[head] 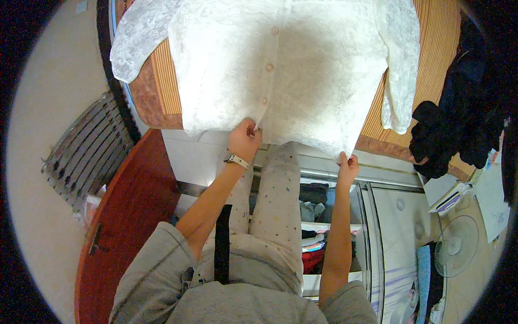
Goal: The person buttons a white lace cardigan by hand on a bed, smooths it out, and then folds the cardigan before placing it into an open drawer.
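Note:
A white long-sleeved buttoned shirt (226,69) with a mottled lace-like pattern lies spread over a bed mat (429,60) with striped panels and a brown border. My left hand (245,139), with a watch at the wrist, pinches the bottom hem at the button placket. At the hem's right corner, my right hand (347,168) grips the fabric between thumb and fingers. The lower edge hangs slightly past the mat's border, between my hands. Both sleeves lie out to the sides, and the collar is beyond the top of the view.
Dark clothing (441,133) is heaped on the right. Below it are a fan (456,245) and a sliding-door wardrobe (404,243) with folded clothes on its shelves. A reddish-brown wooden door (125,227) stands at left, near a grey slatted object (89,146).

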Demonstrator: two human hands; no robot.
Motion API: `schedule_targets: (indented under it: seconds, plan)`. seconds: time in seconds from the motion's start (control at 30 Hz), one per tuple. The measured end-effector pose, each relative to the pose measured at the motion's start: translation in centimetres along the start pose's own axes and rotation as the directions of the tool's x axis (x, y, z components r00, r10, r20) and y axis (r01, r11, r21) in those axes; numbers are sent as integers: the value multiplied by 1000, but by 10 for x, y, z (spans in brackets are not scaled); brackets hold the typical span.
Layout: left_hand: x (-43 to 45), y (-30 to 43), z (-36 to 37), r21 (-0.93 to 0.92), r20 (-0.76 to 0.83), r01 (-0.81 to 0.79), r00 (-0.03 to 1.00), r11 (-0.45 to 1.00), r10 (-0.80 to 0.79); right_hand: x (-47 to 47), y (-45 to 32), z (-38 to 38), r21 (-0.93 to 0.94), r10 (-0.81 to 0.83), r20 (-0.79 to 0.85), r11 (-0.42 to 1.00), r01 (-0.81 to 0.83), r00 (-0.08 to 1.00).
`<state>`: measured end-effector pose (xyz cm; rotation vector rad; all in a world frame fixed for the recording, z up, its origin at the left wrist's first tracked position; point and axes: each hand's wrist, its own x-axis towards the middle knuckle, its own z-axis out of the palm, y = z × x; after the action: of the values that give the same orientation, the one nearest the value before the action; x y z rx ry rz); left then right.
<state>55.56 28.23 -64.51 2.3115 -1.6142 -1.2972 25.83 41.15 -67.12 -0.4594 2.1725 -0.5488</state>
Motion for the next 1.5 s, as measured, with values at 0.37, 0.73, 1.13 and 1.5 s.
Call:
schedule_targets:
  seconds: [0.37, 0.73, 1.13, 1.5]
  plan:
    - [-15, -31, -22, -359, -7, -10, 1000, 933, 8, -83, -43, 119, 322, 374, 541, 735, -596, 753]
    - [-23, -9, -27, -230, 174, -80, 977, 970, 122, -110, -83, 166, 342, 381, 605, 668, -661, 699]
    - [13, -73, -88, -57, -464, -63, 885, 996, 29, -75, -35, 79, 273, 98, 257, 947, -170, 961]
    - [32, -107, -112, -218, -156, 88, 980, 972, -124, 15, -33, -5, 161, -102, 17, 982, 98, 995]
